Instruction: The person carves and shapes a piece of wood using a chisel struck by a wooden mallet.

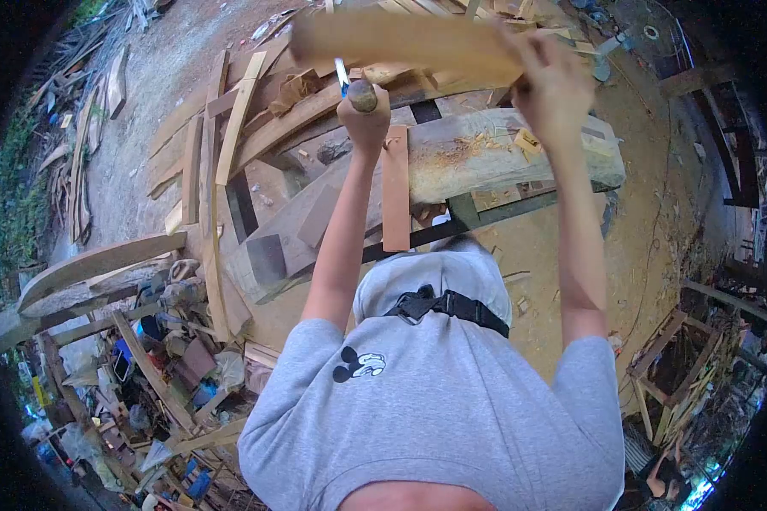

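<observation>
My right hand (558,89) grips the end of a wooden board (409,38), which is raised and blurred by motion. My left hand (365,123) is closed around the handle of a wooden-handled tool (363,95). The handle's round end faces up, and a thin shiny strip shows beside it; the tool's kind cannot be made out. Below my hands lies a thick pale timber (452,166) with wood chips scattered on top. A reddish-brown board (395,204) leans across it towards my body, and a small wood block (528,140) rests near its right end.
Long planks (240,119) and curved timbers (102,264) lie to the left and ahead. Mixed scrap and plastic (187,366) fill the lower left. At the right stands a wooden frame (665,366). Chips dot the earth floor (571,281).
</observation>
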Demonstrator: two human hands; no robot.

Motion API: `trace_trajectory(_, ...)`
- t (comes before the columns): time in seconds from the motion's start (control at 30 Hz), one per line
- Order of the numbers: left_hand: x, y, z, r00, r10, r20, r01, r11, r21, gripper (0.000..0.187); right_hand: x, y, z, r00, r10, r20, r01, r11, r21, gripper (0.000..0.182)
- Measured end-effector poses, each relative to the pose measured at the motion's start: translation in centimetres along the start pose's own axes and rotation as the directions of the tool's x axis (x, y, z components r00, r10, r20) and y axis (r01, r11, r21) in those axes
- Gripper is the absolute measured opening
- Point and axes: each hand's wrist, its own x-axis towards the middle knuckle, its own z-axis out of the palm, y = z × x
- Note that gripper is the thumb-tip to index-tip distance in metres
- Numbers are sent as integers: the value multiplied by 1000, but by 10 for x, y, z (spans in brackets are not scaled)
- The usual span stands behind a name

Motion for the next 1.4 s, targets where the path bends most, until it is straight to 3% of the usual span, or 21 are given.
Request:
trace_trajectory(0.07, 1, 4, -3, 999, 5, -38, -4, 999, 36, 14, 17, 7, -12, 889, 217, -404, -70, 934, 350, 66)
trace_trajectory(0.1, 1, 5, -3, 999, 2, -43, 0, 999, 39, 14, 19, 4, -11, 890, 213, -403, -64, 934, 352, 66)
trace_trajectory(0.2, 3, 7, -1, 998, 30, -62, -31, 999, -15, 13, 23, -13, 1, 766, 642, -37, -93, 167, 982, 52)
trace_trajectory(0.27, 3, 6, -3, 1000, 10, -7, -9, 999, 46, 15, 5, -8, 15, 777, 617, -124, -44, 250, 967, 49)
trace_trajectory(0.3, 3, 3, -1, 999, 15, -35, -13, 999, 46, 15, -9, 3, 12, 956, 273, -110, -157, 789, 594, 49)
trace_trajectory(0.33, 4, 2, -1, 999, 18, -40, -16, 999, 49, 15, -17, 11, 11, 989, -11, 144, 14, 1000, -13, 49)
trace_trajectory(0.47, 3, 0, -2, 1000, 9, -29, -9, 1000, 20, 17, -13, 24, 18, 958, 236, -162, -159, 909, 386, 47)
trace_trajectory(0.53, 4, 5, -3, 1000, 10, -7, -10, 1000, 7, 17, 6, 11, 4, 737, 672, -68, -195, 308, 931, 44)
trace_trajectory(0.57, 5, 5, -2, 1000, 12, -1, -12, 1000, 4, 17, 11, -5, -5, 682, 731, 15, -124, 96, 988, 42)
trace_trajectory(0.67, 7, 8, 4, 999, 45, 4, -46, 997, 59, 16, -10, -11, 18, 800, 586, -125, -131, 374, 918, 44)
trace_trajectory(0.7, 9, 15, 6, 995, 90, -43, -90, 996, 17, 14, -7, -1, 9, 937, 129, -323, 44, 877, 479, 63)
trace_trajectory(0.73, 7, 18, 8, 988, 130, -89, -132, 991, -23, 13, -6, -3, 4, 938, 137, -318, 34, 878, 477, 63)
trace_trajectory(0.8, 4, -6, 4, 996, 84, 8, -84, 996, 11, 11, 1, -15, -9, 994, 40, -105, -38, 999, 18, 66)
trace_trajectory(0.87, 8, -6, 5, 999, 22, -29, -24, 997, -68, 9, 10, -13, -9, 985, 152, -78, -142, 983, 115, 60)
trace_trajectory(0.93, 13, -2, 2, 998, 47, -53, -49, 998, -38, 9, 17, -19, 0, 851, 511, -123, -99, 385, 918, 47)
trace_trajectory(1.07, 11, 2, 2, 1000, -17, -22, 17, 1000, -3, 12, -5, -45, 30, 830, 554, -56, -162, 335, 928, 50)
trace_trajectory(1.1, 10, 4, 3, 1000, -2, 14, 1, 1000, 16, 14, -11, -32, 25, 953, 299, -52, -178, 690, 702, 55)
trace_trajectory(1.2, 8, 8, 7, 998, -29, 56, 30, 999, -17, 12, -15, -26, 20, 974, 225, 19, -217, 908, 359, 49)
trace_trajectory(1.27, 6, 3, 7, 998, -34, 53, 34, 999, 5, 12, -16, -22, 26, 943, 331, -25, -271, 810, 520, 49)
trace_trajectory(1.33, 5, -2, 3, 997, -75, 10, 75, 997, 12, 13, -16, -25, 27, 785, 614, 78, -270, 227, 936, 51)
trace_trajectory(1.4, 5, -6, 0, 1000, -27, -12, 27, 1000, 15, 15, -26, -36, 26, 737, 654, 170, -327, 126, 937, 54)
